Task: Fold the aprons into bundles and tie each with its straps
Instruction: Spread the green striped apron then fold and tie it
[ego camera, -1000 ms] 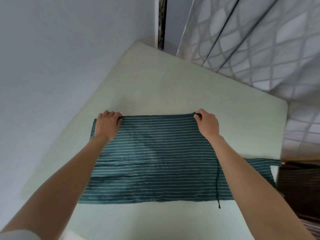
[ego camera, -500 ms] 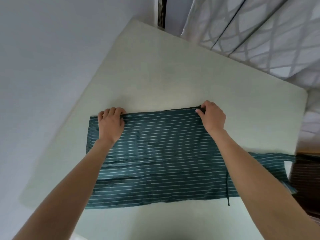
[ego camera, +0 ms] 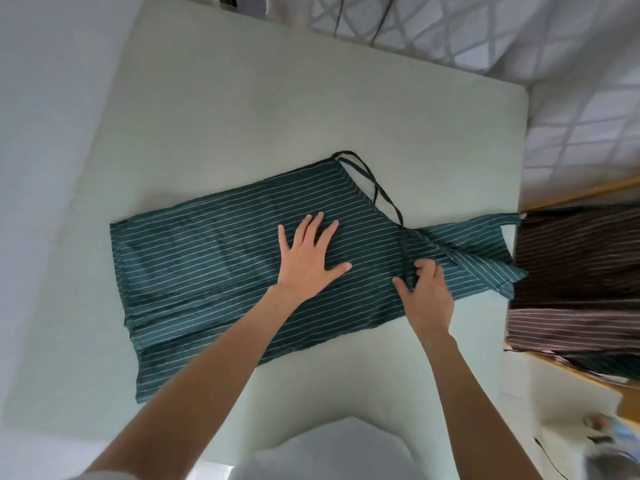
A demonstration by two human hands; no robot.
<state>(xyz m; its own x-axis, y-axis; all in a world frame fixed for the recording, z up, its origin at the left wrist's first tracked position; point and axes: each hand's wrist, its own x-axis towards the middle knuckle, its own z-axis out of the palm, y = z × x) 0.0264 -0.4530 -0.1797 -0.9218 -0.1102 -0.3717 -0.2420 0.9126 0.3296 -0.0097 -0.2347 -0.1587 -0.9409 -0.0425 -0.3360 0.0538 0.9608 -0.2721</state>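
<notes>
A dark green apron (ego camera: 214, 271) with thin white stripes lies folded lengthwise across the pale table (ego camera: 242, 116). Its bib end reaches the table's right edge. My left hand (ego camera: 310, 258) lies flat on the cloth near its middle, fingers spread. My right hand (ego camera: 427, 291) sits on the apron further right, fingers curled around a dark strap (ego camera: 405, 251). That strap loops up over the apron's far edge (ego camera: 360, 166).
A pile of brown striped aprons (ego camera: 575, 278) lies on a wooden surface right of the table. A wall runs along the left. Patterned curtains (ego camera: 485, 29) hang behind the table. A white object sits at the bottom right.
Both hands have let go of the apron's far edge. My left hand now lies flat on the middle, and my right hand has moved right onto the strap. The view has tilted.
</notes>
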